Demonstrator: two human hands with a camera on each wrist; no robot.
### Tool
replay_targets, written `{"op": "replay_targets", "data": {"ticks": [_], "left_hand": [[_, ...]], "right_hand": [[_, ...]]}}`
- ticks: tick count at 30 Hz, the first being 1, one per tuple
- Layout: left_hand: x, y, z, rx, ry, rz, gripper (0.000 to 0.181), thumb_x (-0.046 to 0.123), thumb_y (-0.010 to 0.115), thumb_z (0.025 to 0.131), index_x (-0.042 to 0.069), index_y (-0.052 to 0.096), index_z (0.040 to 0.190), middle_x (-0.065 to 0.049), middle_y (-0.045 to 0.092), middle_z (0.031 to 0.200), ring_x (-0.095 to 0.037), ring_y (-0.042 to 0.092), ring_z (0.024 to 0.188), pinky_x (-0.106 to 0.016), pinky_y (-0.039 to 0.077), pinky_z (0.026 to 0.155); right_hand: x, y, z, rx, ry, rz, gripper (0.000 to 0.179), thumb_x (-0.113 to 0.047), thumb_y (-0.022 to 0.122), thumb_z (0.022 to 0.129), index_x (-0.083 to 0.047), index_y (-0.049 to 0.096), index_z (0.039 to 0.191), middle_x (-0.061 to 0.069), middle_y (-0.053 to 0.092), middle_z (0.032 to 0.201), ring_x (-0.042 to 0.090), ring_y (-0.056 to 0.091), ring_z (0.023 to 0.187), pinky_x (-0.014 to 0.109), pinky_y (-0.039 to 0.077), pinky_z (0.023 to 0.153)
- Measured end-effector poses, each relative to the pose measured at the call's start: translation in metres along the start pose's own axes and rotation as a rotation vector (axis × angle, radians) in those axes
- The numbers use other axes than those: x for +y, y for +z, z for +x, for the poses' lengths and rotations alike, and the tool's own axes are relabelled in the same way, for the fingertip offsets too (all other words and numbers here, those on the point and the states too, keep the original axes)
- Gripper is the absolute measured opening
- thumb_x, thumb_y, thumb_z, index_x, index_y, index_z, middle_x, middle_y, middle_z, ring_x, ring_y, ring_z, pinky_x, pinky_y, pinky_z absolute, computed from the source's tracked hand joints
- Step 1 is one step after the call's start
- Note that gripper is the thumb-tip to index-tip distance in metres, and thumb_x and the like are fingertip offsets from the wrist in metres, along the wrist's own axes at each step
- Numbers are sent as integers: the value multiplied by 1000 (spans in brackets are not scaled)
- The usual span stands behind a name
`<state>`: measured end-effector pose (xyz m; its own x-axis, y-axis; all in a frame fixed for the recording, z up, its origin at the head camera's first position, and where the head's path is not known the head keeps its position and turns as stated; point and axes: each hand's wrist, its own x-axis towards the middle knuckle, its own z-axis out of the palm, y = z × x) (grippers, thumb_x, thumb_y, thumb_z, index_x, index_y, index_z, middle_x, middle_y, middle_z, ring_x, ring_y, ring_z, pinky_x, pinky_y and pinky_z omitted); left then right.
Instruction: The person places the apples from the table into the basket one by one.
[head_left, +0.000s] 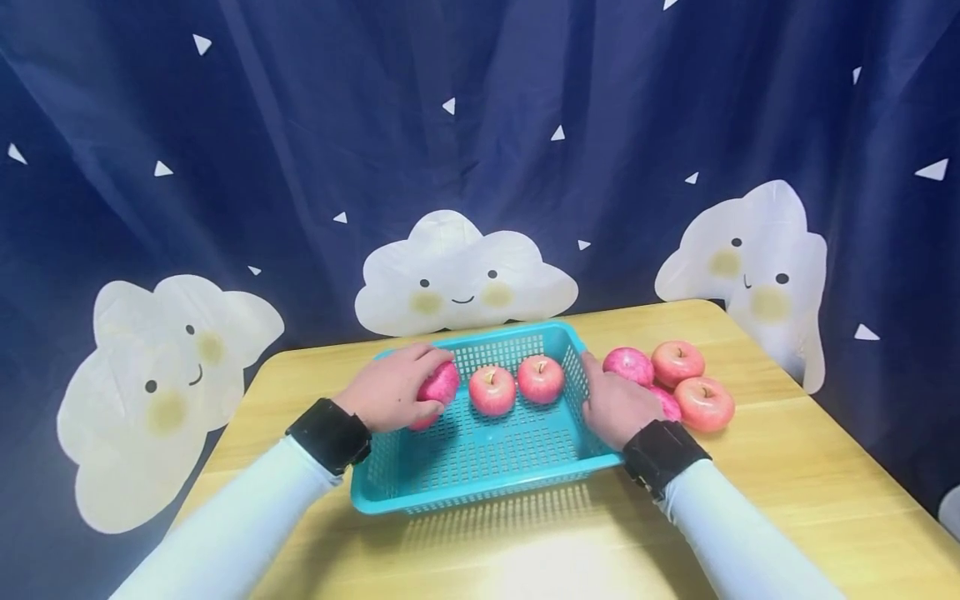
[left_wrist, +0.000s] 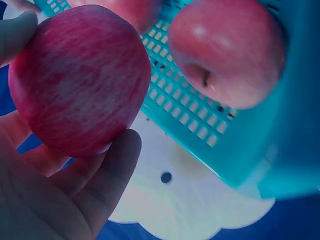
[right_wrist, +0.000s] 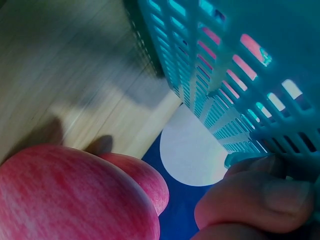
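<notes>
Head view: two seated apples (head_left: 492,392) are placed side by side inside the turquoise basket (head_left: 495,486), stems up; the held apple (head_left: 441,383), deeper pink, is gripped at the basket's left end. Four loose apples (head_left: 704,404) are bunched on the tabletop (head_left: 787,467), outside the right wall. Count: two in, one in hand, four out, so the work is judged partway along. Whether the basket is being filled or emptied can't be told from one frame. Left grip (head_left: 392,390): closed around the held apple, spread to roughly its width, thumb and fingers set on opposite sides. Contact between the apple's underside and the basket floor can't be confirmed. Right grip (head_left: 621,407): closed on the right rim, no apple held; the basket is probably being steadied by it. One loose apple is partly covered by that grip in the head view; in the right wrist view, two are seen near it, outside the slotted wall.
</notes>
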<state>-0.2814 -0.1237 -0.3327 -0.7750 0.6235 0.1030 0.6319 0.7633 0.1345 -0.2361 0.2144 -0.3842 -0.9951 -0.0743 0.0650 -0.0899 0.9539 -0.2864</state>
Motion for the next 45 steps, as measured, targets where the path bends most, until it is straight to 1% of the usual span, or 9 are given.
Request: {"op": "replay_targets", "data": {"ticks": [6,11,16,22,27,33,36,41,45], "left_hand": [[11,12,12,-31,54,28,67,38,83,80,18,57,138,-3,58,128,-24,58,109,-42,56,82],[15,28,17,-61,85,29,64,37,82,81,15,59,137,-4,61,122,-24,61,106,-42,56,82],[16,37,20,-87,67,47,63,41,82,80,20,59,135,1,61,114,-19,61,98,-38,55,78],[17,44,22,-127,65,65,65,38,86,76,22,58,133,3,59,107,-18,62,92,-37,55,74],[19,50,24,-168,51,119,69,40,89,73,25,56,132,3,60,110,-19,63,92,-39,54,72],[20,52,24,-202,75,158,69,38,89,72,25,55,131,3,60,117,-17,62,101,-41,52,77],[20,52,22,-206,93,120,71,32,91,72,23,54,133,0,60,120,-18,60,108,-42,51,85],[18,48,16,-186,98,60,74,24,91,73,19,55,138,-3,61,119,-22,60,109,-46,49,93],[17,43,12,-161,87,45,73,25,88,76,17,56,141,-3,62,121,-23,60,112,-46,48,99]], "right_hand": [[1,0,1,-6,13,9,73,-18,56,94,-8,26,159,20,68,112,34,69,88,53,56,63],[-1,1,0,-10,24,24,72,-19,58,94,-9,27,159,17,68,105,30,67,82,50,55,61],[0,0,-1,-5,15,30,72,-19,58,94,-9,27,159,16,67,104,28,66,81,47,55,61],[-1,-1,-1,-4,6,31,73,-19,58,94,-9,27,159,18,67,111,31,68,86,49,56,63],[-1,-1,0,-1,0,26,73,-19,58,93,-9,28,159,19,67,115,33,68,91,51,56,64],[0,0,1,-6,9,34,73,-18,59,93,-9,28,158,19,67,113,32,68,89,50,56,64],[0,0,1,-5,11,34,73,-18,59,93,-9,29,158,18,67,111,32,68,88,50,56,63],[0,2,0,-7,14,38,73,-19,59,94,-9,28,158,19,67,112,32,68,89,51,56,64],[0,1,0,-5,11,35,73,-19,59,93,-9,29,158,19,67,113,33,68,90,51,56,65]]}}
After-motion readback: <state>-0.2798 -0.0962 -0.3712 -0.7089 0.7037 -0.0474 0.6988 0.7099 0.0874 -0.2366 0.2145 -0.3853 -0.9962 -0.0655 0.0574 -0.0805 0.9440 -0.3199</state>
